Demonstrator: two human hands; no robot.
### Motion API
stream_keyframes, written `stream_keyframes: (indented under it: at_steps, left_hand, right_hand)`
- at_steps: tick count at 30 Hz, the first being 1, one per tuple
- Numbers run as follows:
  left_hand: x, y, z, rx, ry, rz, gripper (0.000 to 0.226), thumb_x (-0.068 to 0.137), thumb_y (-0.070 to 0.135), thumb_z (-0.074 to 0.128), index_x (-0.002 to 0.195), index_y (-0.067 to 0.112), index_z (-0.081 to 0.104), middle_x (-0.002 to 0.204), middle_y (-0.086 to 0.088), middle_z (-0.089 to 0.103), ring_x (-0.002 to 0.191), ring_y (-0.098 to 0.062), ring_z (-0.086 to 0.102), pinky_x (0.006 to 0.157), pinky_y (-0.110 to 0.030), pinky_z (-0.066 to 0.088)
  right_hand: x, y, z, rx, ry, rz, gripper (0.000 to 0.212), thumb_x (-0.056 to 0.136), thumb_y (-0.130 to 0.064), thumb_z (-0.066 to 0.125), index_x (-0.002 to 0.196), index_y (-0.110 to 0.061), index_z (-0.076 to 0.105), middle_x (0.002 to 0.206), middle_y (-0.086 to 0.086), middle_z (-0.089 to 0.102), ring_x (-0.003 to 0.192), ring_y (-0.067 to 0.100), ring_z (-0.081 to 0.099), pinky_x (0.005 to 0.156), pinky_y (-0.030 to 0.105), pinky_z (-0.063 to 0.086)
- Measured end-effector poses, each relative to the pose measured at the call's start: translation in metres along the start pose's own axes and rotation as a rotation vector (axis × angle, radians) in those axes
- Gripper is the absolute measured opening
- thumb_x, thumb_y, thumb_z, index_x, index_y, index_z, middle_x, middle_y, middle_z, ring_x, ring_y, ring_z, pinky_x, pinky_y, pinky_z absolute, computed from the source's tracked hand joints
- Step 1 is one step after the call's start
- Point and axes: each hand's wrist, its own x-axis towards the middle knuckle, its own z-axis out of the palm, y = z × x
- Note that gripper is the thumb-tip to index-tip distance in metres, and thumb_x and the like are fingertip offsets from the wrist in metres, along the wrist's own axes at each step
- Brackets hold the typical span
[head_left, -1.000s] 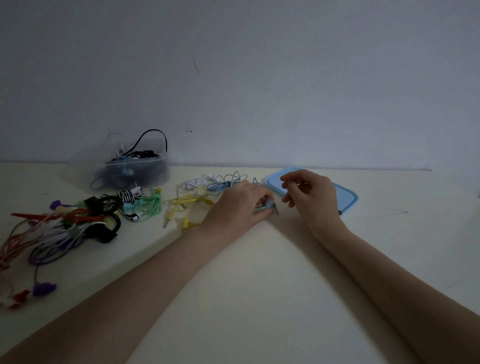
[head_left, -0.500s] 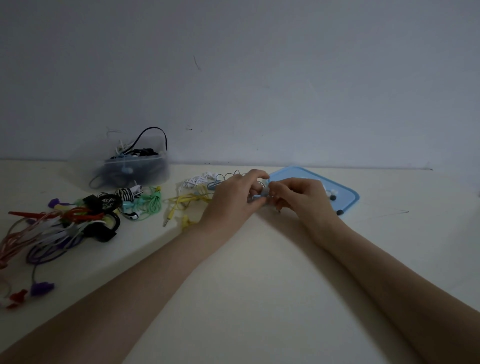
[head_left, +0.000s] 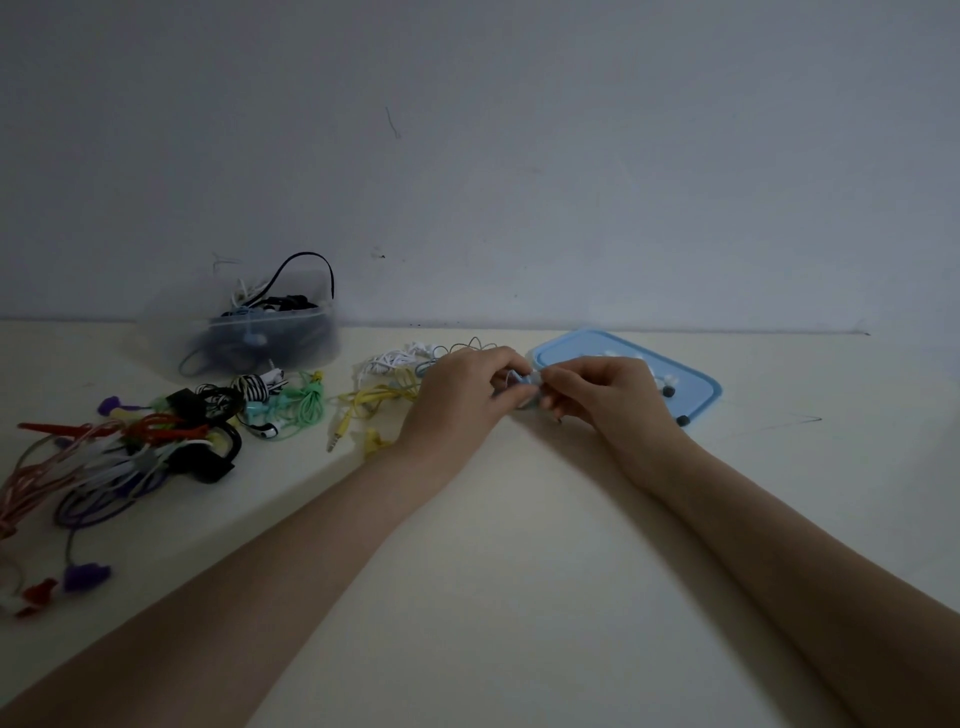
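My left hand (head_left: 462, 387) and my right hand (head_left: 605, 395) meet at the middle of the table, fingers curled. Between their fingertips they pinch a small pale blue earbud (head_left: 527, 385), mostly hidden by the fingers. Its thin blue cable (head_left: 467, 345) loops on the table just behind my left hand. A light blue lid (head_left: 698, 382) lies flat right behind my right hand, with a few small dark and white ear tips on it.
A clear tub (head_left: 260, 340) of dark cables stands by the wall at the back left. Yellow (head_left: 376, 397), white (head_left: 389, 359) and green earphones (head_left: 301, 402) lie left of my hands. A tangle of red, purple and black cables (head_left: 109, 457) fills the left edge.
My right hand moved left from over the blue lid to join my left hand. Both hands now pinch the earbud, and the ear tips on the lid came into view.
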Motion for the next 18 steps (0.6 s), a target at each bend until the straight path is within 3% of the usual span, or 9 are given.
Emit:
stream_keyframes:
  at_steps: [3, 9, 13, 18]
  left_hand:
    - [-0.0003, -0.0002, -0.0013, -0.030, -0.005, -0.003, 0.013, 0.078, 0.016, 0.072, 0.090, 0.011, 0.070, 0.080, -0.001, 0.067, 0.062, 0.004, 0.049, 0.064, -0.007, 0.036]
    - [0.0008, -0.0007, -0.0005, -0.082, -0.041, -0.022, 0.015, 0.078, 0.010, 0.072, 0.093, 0.012, 0.070, 0.084, -0.001, 0.069, 0.071, -0.009, 0.059, 0.071, -0.017, 0.046]
    - [0.0010, -0.0026, -0.0012, -0.113, -0.003, -0.053, 0.013, 0.077, 0.009, 0.072, 0.090, 0.012, 0.070, 0.080, -0.001, 0.068, 0.069, -0.007, 0.060, 0.068, -0.008, 0.044]
    - [0.0009, -0.0035, -0.0012, -0.092, -0.003, -0.030, 0.013, 0.075, 0.010, 0.074, 0.087, 0.012, 0.071, 0.080, -0.003, 0.070, 0.069, -0.013, 0.060, 0.067, -0.012, 0.042]
  right_hand:
    - [-0.0005, -0.0004, -0.0018, 0.010, -0.031, 0.023, 0.013, 0.088, -0.003, 0.059, 0.084, 0.005, 0.069, 0.073, 0.017, 0.064, 0.063, 0.016, 0.057, 0.065, 0.019, 0.052]
    - [-0.0010, -0.0011, -0.0027, 0.046, -0.038, 0.047, 0.013, 0.088, -0.001, 0.058, 0.082, -0.001, 0.070, 0.071, 0.013, 0.065, 0.062, 0.014, 0.059, 0.067, 0.018, 0.054]
    - [-0.0001, -0.0021, -0.0032, 0.080, -0.049, 0.075, 0.016, 0.087, -0.002, 0.058, 0.078, -0.007, 0.071, 0.064, 0.004, 0.068, 0.060, 0.010, 0.060, 0.070, 0.019, 0.054]
    - [-0.0002, -0.0014, -0.0053, 0.112, -0.071, 0.100, 0.013, 0.087, -0.001, 0.057, 0.085, 0.001, 0.069, 0.068, 0.008, 0.066, 0.060, 0.010, 0.058, 0.069, 0.018, 0.053]
